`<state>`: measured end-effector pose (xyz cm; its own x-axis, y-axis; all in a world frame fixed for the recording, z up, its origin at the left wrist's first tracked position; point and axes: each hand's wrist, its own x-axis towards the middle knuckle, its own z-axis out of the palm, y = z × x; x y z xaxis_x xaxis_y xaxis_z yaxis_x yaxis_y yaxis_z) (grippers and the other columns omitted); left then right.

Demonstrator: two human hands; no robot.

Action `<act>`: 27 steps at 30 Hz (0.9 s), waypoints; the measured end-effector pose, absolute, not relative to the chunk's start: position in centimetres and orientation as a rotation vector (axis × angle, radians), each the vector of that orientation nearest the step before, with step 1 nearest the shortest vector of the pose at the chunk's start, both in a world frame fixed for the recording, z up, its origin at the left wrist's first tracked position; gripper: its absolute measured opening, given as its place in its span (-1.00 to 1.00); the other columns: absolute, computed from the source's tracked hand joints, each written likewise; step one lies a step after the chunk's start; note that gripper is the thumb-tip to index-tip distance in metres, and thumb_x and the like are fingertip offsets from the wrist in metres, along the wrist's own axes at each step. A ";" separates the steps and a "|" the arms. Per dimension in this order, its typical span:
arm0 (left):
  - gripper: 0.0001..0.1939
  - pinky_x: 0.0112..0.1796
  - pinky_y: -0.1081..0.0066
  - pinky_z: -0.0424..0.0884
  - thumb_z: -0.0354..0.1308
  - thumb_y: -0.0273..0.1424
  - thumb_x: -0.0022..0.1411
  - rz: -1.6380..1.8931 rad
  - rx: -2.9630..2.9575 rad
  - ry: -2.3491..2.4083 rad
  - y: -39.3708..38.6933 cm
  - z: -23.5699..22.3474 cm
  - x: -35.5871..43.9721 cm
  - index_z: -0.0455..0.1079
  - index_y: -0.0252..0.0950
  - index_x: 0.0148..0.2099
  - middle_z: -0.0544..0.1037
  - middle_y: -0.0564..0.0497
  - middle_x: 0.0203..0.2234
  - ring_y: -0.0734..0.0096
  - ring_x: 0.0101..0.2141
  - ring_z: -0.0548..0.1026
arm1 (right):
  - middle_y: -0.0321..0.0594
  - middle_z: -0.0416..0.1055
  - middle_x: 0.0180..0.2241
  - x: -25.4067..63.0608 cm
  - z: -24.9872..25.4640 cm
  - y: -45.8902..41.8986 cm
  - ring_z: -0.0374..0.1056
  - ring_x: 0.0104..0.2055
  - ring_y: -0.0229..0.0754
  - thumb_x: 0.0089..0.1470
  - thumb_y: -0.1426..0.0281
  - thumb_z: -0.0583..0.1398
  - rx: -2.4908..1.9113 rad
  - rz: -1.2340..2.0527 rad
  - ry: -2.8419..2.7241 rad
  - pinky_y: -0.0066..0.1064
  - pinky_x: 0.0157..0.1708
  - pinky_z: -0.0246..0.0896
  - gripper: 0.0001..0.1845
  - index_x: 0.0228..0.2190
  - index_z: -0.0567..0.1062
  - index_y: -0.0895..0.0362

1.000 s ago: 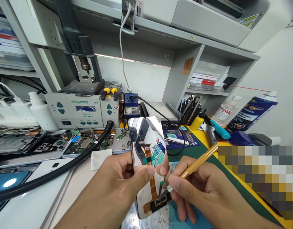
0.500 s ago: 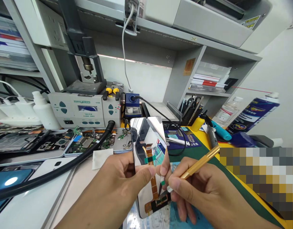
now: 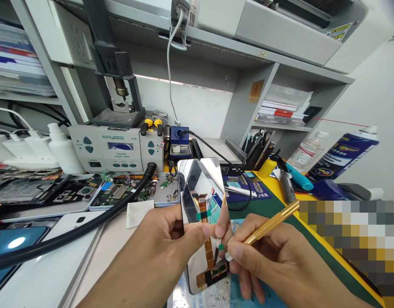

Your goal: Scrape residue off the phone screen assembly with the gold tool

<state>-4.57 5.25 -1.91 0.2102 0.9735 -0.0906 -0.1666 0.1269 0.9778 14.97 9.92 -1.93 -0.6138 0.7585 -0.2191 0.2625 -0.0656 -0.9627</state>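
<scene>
My left hand (image 3: 173, 244) is closed round a phone screen (image 3: 194, 265), held tilted upright with its mirror-like back toward me and the thumb across it. An orange-brown flex cable (image 3: 209, 250) runs down that back, with green tape (image 3: 203, 214) across its upper part. My right hand (image 3: 261, 252) pinches a gold-handled craft knife (image 3: 272, 221) like a pen. Its blade points down-left at the dark strip with a small circuit (image 3: 219, 270) near the screen's lower edge. Whether the blade tip touches the strip is hard to tell.
Behind the screen stands a grey hot-air station (image 3: 112, 147), its black hose (image 3: 88, 237) crossing the left side. Phone boards (image 3: 115, 192) lie in a tray at left. A soldering iron stand (image 3: 179, 143), a spray can (image 3: 342, 156) and a green mat (image 3: 307, 229) are farther right.
The whole view has shifted slightly, so everything sits a little more to the right. Both hands keep their grips, and the knife stays at the screen's lower part.
</scene>
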 end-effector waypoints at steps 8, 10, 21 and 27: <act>-0.82 -0.46 0.55 0.31 0.17 -0.28 0.31 1.055 1.084 0.990 5.0 -2.1 -4.7 0.46 -0.28 -0.28 0.53 0.10 -0.50 0.52 -0.50 0.38 | -0.33 0.35 -0.50 15.1 -2.4 10.1 0.32 -0.58 -0.37 0.19 0.03 0.23 -1.066 1.695 -1.864 -0.58 -0.61 0.23 -0.57 -0.41 0.42 0.17; -0.78 -0.47 0.55 0.31 0.17 -0.24 0.31 1.062 1.096 0.983 5.1 -2.2 -4.6 0.45 -0.28 -0.30 0.52 0.10 -0.51 0.53 -0.51 0.37 | -0.34 0.36 -0.49 15.0 -2.3 10.0 0.33 -0.57 -0.38 0.18 0.05 0.25 -1.069 1.719 -1.843 -0.60 -0.61 0.23 -0.59 -0.38 0.42 0.16; -0.79 -0.47 0.57 0.31 0.19 -0.26 0.30 1.065 1.086 0.982 5.3 -2.2 -4.6 0.49 -0.28 -0.31 0.49 0.13 -0.54 0.56 -0.53 0.34 | -0.32 0.36 -0.49 15.1 -2.5 10.2 0.32 -0.59 -0.37 0.18 0.02 0.23 -1.070 1.696 -1.864 -0.57 -0.62 0.23 -0.56 -0.42 0.42 0.17; -0.82 -0.45 0.53 0.33 0.17 -0.30 0.30 1.056 1.120 0.993 5.3 -2.4 -4.7 0.52 -0.26 -0.30 0.50 0.11 -0.52 0.52 -0.51 0.37 | -0.32 0.37 -0.47 15.0 -2.4 10.2 0.34 -0.58 -0.37 0.18 0.03 0.24 -1.052 1.702 -1.852 -0.60 -0.62 0.24 -0.57 -0.42 0.43 0.16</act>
<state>-4.67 5.26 -2.40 0.2125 0.9738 -0.0807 -0.1402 0.1121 0.9838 15.04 10.20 -2.39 -0.6299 0.7538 -0.1871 0.2502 -0.0310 -0.9677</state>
